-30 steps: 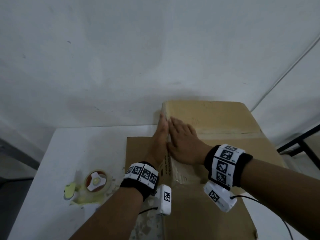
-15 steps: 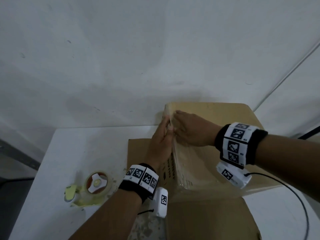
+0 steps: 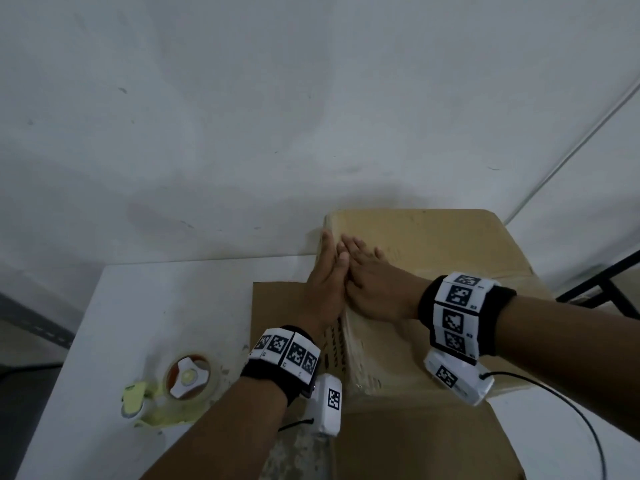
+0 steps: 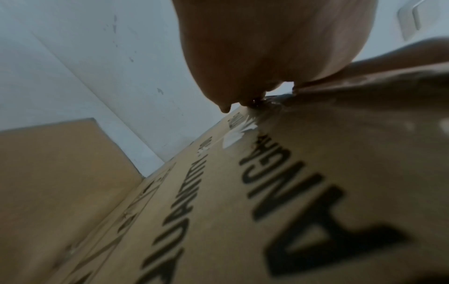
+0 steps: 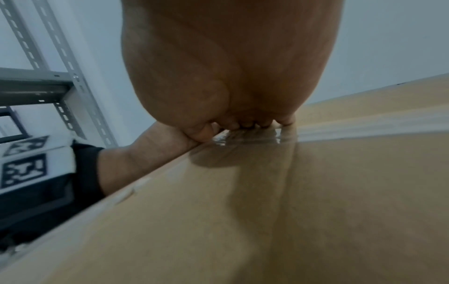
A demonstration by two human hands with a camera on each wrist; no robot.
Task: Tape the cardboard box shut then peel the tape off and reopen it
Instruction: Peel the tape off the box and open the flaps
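Box: the cardboard box (image 3: pixel 440 244) stands on the white table (image 3: pixel 145 313) in front of me, against the wall, with its top closed and one printed side facing my left.
Tape: a glossy clear strip (image 5: pixel 255 134) runs across the box top and over the left edge (the shine shows best in the right wrist view).
Left hand: my left hand (image 3: pixel 325 292) lies flat against the printed side of the box, fingers straight and together, reaching up to the top edge; it holds nothing.
Right hand: my right hand (image 3: pixel 377 289) is pressed palm down on the box top at the left edge, fingers stretched out and slightly spread over the tape; its thumb side touches my left hand at the corner.
Loose cardboard: a flat brown sheet (image 3: pixel 277 306) lies on the table beside the box, under my left wrist.
Dispenser: the tape dispenser (image 3: pixel 183 379) with its roll sits on the table well to the left, near the front (yellowish handle towards me).
Cable: a black cable (image 3: pixel 571 410) trails from my right wrist unit over the table.
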